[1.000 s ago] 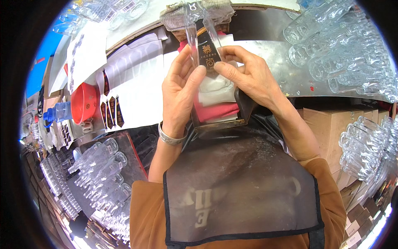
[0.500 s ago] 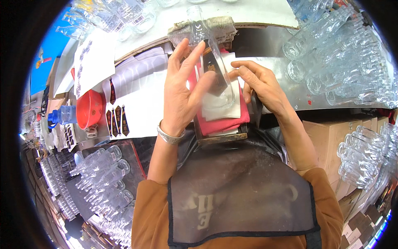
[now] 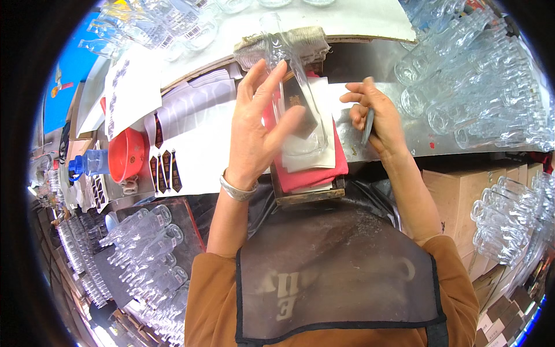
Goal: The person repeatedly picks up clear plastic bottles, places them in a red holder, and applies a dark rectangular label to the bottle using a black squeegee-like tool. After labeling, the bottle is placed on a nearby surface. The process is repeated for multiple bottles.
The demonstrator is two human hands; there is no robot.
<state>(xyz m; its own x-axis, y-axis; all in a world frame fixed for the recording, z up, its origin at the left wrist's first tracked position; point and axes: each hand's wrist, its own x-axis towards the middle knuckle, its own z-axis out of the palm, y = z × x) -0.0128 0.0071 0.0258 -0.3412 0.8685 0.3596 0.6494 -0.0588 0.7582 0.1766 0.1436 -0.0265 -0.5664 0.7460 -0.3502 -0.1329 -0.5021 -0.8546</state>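
Note:
My left hand point(image 3: 254, 124) holds a clear glass bottle point(image 3: 295, 92) with a dark label on its front, neck pointing away from me, thumb on its right side. Under the bottle lie white papers on a red cloth point(image 3: 312, 173) on a small wooden block point(image 3: 306, 196). My right hand point(image 3: 376, 118) is off the bottle to the right, fingers curled around a thin grey flat tool point(image 3: 367, 126). A silver bracelet point(image 3: 236, 189) sits on my left wrist.
Rows of empty clear bottles point(image 3: 480, 81) lie at the right, more point(image 3: 144, 243) at the lower left. A red bowl point(image 3: 127, 155), dark label strips point(image 3: 167, 170), a blue-capped water bottle point(image 3: 89, 165) and white sheets are at the left. Cardboard boxes point(image 3: 462, 191) stand at the right.
My right hand has let go of the bottle and moved right with the grey tool. My left hand has lowered the bottle from upright toward the red cloth.

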